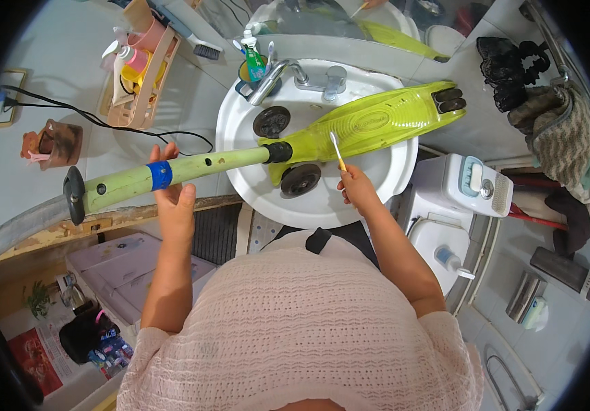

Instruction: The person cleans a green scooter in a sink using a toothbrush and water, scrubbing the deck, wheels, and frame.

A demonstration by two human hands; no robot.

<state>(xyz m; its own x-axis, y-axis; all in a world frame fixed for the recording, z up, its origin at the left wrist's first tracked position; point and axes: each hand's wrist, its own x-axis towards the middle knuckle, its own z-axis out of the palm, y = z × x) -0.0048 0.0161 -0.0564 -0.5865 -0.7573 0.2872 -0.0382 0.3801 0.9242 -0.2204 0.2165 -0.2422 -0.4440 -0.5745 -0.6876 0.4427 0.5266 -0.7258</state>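
A lime-green kick scooter lies tilted across the white washbasin [398,174]. Its deck [392,120] with raised lettering points right, and its small rear wheels [449,100] hang beyond the rim. The two dark front wheels [271,122] are over the bowl. My left hand [174,200] supports the pale green stem [233,160] from beneath by a band of blue tape [160,176]; fingers show behind it, and the thumb is off it. My right hand [359,190] grips a toothbrush [338,152] with a yellow handle, its white bristle head over the deck's near side.
A chrome faucet [274,82] arches over the bowl beside a cup with toothpaste and toothbrushes [255,67]. A mirror [336,25] stands behind. To the right are a toilet [439,246] and hanging cloths [557,133]. A pink caddy [143,97] and black cable [89,115] sit left.
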